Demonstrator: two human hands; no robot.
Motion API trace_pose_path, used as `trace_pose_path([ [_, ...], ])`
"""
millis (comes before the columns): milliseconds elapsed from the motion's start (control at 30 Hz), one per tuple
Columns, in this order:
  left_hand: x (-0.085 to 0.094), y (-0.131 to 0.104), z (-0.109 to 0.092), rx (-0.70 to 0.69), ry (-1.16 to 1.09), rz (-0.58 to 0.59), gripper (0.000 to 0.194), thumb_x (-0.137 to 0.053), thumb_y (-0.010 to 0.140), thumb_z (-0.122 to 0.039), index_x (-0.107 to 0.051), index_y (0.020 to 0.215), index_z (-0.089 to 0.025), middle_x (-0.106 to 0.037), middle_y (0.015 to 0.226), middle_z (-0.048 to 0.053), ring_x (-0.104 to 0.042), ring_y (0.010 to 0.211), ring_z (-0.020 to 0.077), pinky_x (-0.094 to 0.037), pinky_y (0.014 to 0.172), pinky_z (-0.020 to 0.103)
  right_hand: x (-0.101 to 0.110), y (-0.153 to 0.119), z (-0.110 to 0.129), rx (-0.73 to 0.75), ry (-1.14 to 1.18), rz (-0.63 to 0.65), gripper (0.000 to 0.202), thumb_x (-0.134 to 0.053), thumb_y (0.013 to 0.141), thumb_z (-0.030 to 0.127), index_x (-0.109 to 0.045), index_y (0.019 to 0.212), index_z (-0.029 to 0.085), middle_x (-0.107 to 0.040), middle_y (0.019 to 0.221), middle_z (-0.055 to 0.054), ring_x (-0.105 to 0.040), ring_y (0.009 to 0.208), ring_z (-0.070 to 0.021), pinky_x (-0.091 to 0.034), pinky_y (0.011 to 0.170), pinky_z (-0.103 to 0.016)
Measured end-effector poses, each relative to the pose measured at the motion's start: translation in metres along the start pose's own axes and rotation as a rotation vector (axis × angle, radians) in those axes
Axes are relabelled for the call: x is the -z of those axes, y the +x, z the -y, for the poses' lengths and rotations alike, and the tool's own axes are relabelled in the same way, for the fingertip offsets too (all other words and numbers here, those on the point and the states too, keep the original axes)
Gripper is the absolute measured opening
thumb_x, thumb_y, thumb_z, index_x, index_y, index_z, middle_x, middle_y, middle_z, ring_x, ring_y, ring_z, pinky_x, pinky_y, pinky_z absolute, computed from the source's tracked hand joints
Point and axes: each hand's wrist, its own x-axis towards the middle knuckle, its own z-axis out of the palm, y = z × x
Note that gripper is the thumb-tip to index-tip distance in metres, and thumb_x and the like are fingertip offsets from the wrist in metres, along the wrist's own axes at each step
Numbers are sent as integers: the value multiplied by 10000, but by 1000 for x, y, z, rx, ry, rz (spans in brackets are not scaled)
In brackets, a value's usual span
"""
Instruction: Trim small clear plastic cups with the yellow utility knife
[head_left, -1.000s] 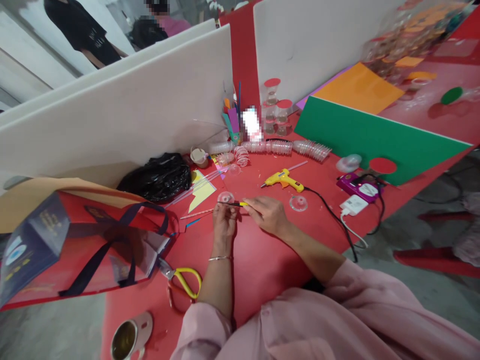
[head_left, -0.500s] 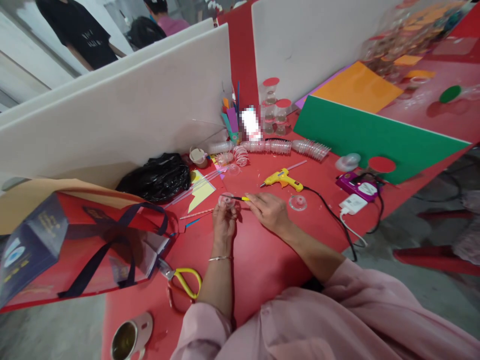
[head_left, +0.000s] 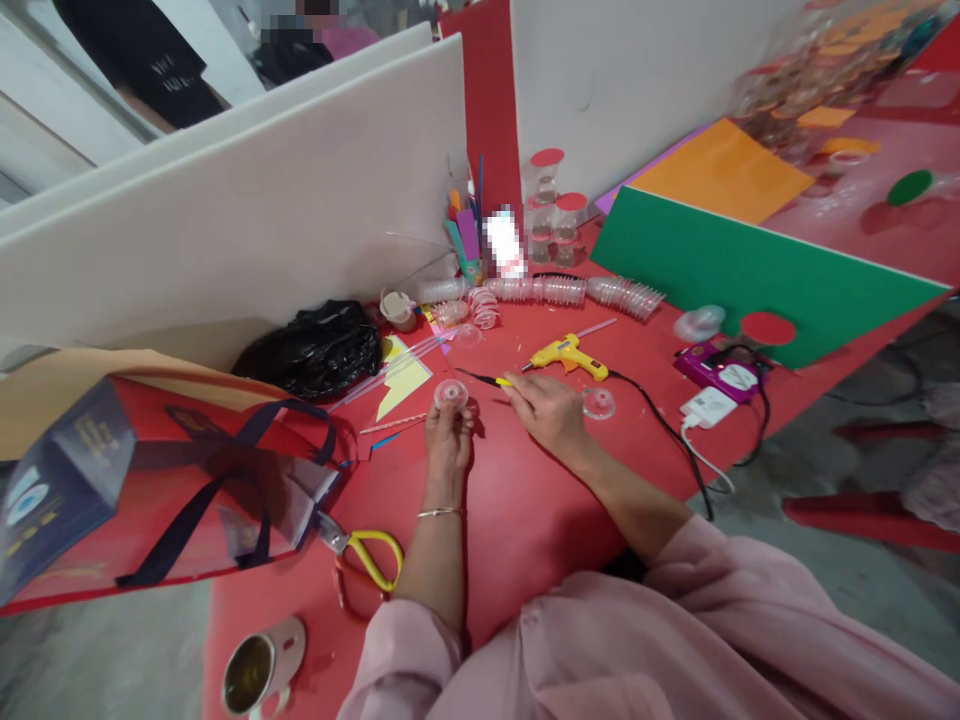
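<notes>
My left hand [head_left: 448, 436] is closed on the edge of a clear round plastic lid [head_left: 451, 393] with a small raised centre. In my right hand [head_left: 553, 415] is a thin pointed tool [head_left: 501, 381] with a yellow and black handle and a slim dark shaft; its exact kind I cannot make out. The tool's tip is beside and above the lid, apart from it. A yellow hot glue gun [head_left: 568, 356] lies just beyond my right hand. Another clear round lid [head_left: 598, 403] rests to that hand's right.
Scissors [head_left: 375, 560] and a mug of liquid [head_left: 262, 665] are at the near left, by a large gift bag [head_left: 195, 470]. A black plastic bag [head_left: 315, 345] and stacked clear cups [head_left: 555, 291] line the back. A purple power strip [head_left: 724, 372] with cords sits at right.
My right hand has drawn the tool back to the right, so its tip has left the lid. The left hand still holds the lid, now turned more face-up.
</notes>
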Motion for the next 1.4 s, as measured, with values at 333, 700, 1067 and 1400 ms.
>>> trace_pose_path([
  [333,7,3,3,7,-10,5,411,-888,732,-488,-615,797,-187,-626,619,-21,-541,473,75,-428,438,163,-2,1,-2,4,27,15,279,-591,1037,363,-763,1225,251,-800,1004,-65,-725,893,-202,-523,812,-312],
  [700,2,1,2,2,21,1,434,-884,730,-496,-595,786,-177,-649,614,-1,-581,478,93,-443,437,171,2,3,-2,22,76,15,270,-597,1030,352,-759,1225,257,-801,1015,-62,-726,898,-195,-532,832,-307],
  [1067,2,-1,-2,-3,-36,16,431,-880,743,-531,-653,846,-179,-690,721,26,-576,530,75,-487,495,170,2,4,-3,-12,1,-60,263,-592,1037,339,-768,1188,216,-803,998,-74,-734,886,-194,-530,810,-296],
  [1400,-6,-8,-12,80,-31,111,497,-850,797,-443,-666,1179,-185,-597,702,-31,-521,526,86,-460,480,195,-6,-4,3,20,86,143,298,-621,1012,430,-729,1243,276,-777,987,-72,-713,945,-224,-525,837,-328],
])
